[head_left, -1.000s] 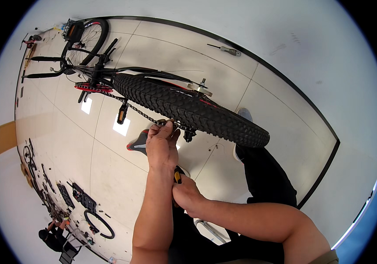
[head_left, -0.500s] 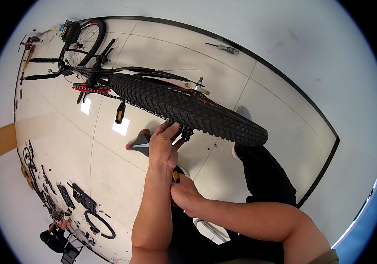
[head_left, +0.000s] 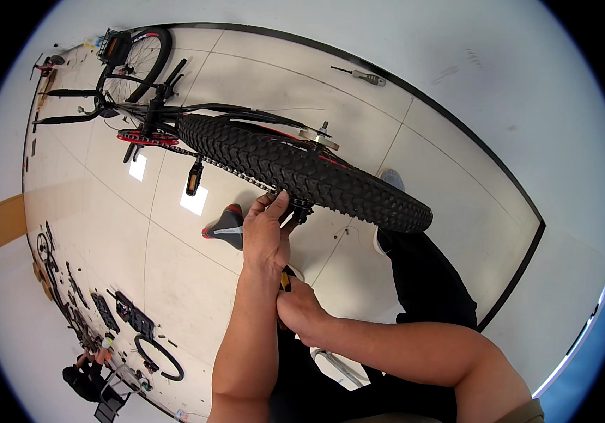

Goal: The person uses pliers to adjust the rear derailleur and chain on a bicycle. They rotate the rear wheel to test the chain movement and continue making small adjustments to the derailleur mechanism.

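A black bicycle stands upside down, its knobbly rear tyre [head_left: 309, 173] slanting across the middle. My left hand [head_left: 265, 229] reaches under the tyre's near side, thumb and fingers closed at the chain [head_left: 235, 175] near the rear sprockets. What lies between the fingertips is hidden. Beside them sits the dark rear derailleur [head_left: 303, 211]. Below the left wrist my right hand [head_left: 302, 310] is closed around a tool with a yellow-and-black handle [head_left: 286, 282]; its working end is hidden. On the wheel's far side a threaded axle end with a nut [head_left: 323, 130] sticks out.
A saddle [head_left: 228, 227] and pedal [head_left: 194, 178] are left of my hands. A screwdriver [head_left: 360, 75] lies by the far wall. My leg [head_left: 429, 282] stands right of the wheel. At lower left, another person [head_left: 89, 377] sits among bicycle parts, an open tool case [head_left: 135, 314] and a tyre [head_left: 160, 358].
The whole view has shifted very slightly. Both hands keep their places, the left at the chain and the right on the tool.
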Available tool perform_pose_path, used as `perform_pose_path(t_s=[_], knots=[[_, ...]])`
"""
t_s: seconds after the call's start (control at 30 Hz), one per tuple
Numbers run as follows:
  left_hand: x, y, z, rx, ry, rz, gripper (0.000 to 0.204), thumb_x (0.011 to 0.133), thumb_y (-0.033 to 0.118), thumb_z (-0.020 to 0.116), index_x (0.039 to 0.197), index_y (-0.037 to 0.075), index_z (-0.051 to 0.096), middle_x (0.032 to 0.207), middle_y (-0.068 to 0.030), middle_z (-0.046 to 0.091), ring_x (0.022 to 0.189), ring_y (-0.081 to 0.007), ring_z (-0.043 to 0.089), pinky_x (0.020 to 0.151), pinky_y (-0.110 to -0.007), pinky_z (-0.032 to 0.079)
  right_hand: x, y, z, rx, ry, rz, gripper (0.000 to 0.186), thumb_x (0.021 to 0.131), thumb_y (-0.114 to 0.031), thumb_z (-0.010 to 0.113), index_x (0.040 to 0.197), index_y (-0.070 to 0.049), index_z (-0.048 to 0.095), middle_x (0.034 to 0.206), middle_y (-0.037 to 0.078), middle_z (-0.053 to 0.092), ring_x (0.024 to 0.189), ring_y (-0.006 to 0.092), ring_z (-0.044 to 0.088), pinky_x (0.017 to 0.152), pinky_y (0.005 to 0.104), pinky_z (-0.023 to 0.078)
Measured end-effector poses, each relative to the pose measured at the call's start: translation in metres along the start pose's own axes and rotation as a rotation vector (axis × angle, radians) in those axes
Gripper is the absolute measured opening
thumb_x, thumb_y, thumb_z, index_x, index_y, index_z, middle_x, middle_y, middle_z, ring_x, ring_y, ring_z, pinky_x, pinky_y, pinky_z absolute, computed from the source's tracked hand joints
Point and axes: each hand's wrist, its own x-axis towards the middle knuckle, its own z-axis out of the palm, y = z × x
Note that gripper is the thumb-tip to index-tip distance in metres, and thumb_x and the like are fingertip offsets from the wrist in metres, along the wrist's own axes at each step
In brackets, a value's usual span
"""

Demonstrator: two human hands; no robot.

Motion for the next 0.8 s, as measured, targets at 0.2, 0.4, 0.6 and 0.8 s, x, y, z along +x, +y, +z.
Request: perform_pose_path(t_s=[0.2,0.4,0.6,0.8], knots=[[-0.005,0.007,0.006,0.027,0.0,-0.022,0.015,0.101,0.004,0.054,0.115,0.009,0.057,0.112,-0.0077,0.067,0.11,-0.0245,0.064,0.104,-0.052,0.049,0.005,0.005,0.001,-0.015,0.011,-0.04,0.014,0.098,-0.014,0.053,0.105,-0.001,0.055,0.087,0.007,0.056,0.075,0.017,0.05,0.067,0.0366,0.039],[-0.002,0.006,0.002,0.09,-0.017,-0.056,0.018,0.101,0.009,0.053,0.118,0.007,0.059,0.117,-0.0095,0.068,0.114,-0.0243,0.062,0.108,-0.052,0.045,0.001,0.003,0.002,-0.025,0.011,-0.057,0.016,0.098,-0.016,0.056,0.106,-0.002,0.056,0.084,0.006,0.057,0.068,0.0159,0.05,0.061,0.0358,0.038],[0.001,0.002,-0.003,0.001,-0.032,-0.035,0.021,0.101,0.006,0.054,0.121,0.006,0.06,0.116,-0.0077,0.067,0.112,-0.0231,0.063,0.11,-0.049,0.046,0.001,0.003,0.003,-0.012,0.029,-0.039,0.016,0.098,-0.014,0.056,0.107,-0.001,0.057,0.084,0.007,0.058,0.069,0.0161,0.051,0.06,0.0362,0.039],[-0.002,0.002,-0.001,-0.007,-0.005,0.002,0.024,0.1,0.006,0.058,0.124,0.006,0.059,0.117,-0.0062,0.066,0.111,-0.021,0.062,0.11,-0.047,0.046,0.0,0.003,0.002,0.009,0.01,-0.034,0.013,0.098,-0.014,0.056,0.105,-0.002,0.057,0.083,0.006,0.059,0.067,0.016,0.051,0.059,0.036,0.038]])
